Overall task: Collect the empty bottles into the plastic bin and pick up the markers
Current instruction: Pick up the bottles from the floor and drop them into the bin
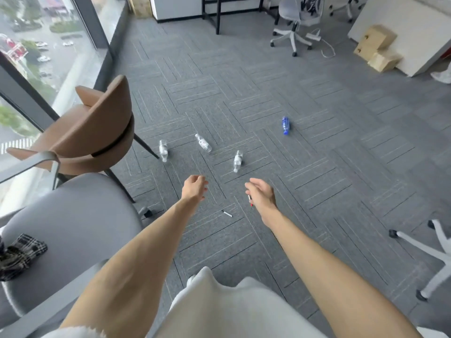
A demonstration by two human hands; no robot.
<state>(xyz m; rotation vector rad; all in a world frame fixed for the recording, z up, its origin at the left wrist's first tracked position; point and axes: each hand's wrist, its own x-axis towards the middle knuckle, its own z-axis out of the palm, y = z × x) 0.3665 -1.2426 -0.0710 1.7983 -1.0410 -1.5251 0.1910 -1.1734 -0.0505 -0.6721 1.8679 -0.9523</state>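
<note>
A person stands over a grey carpeted office floor (317,147), both bare arms stretched forward and down. The left hand (194,189) is empty, its fingers loosely curled and partly spread. The right hand (262,195) is half closed; a red-capped marker (250,200) shows at its inner edge, and whether it is held or merely lies on the floor behind the hand cannot be told.

Just below and between the hands a black-capped marker (227,213) lies on the carpet. Its long axis runs slantwise, the dark cap toward the left hand and the white barrel toward the right forearm.

Beyond the fingertips lie three clear bottles, all on their sides. The left clear bottle (163,150), beyond the left hand, has its long axis running nearly toward the person. The middle clear bottle (203,142) is slanted, its cap away and to the left. The right clear bottle (237,161), between and just past the hands, points its cap toward the person. A blue-labelled bottle (285,125) lies well beyond the right hand. No plastic bin is in view.

The step in hand appears to be reaching down for the markers. It would go best by lowering a hand over the black-capped marker and pinching across its barrel, not along it, since a thin round pen rolls easily on carpet.
</note>
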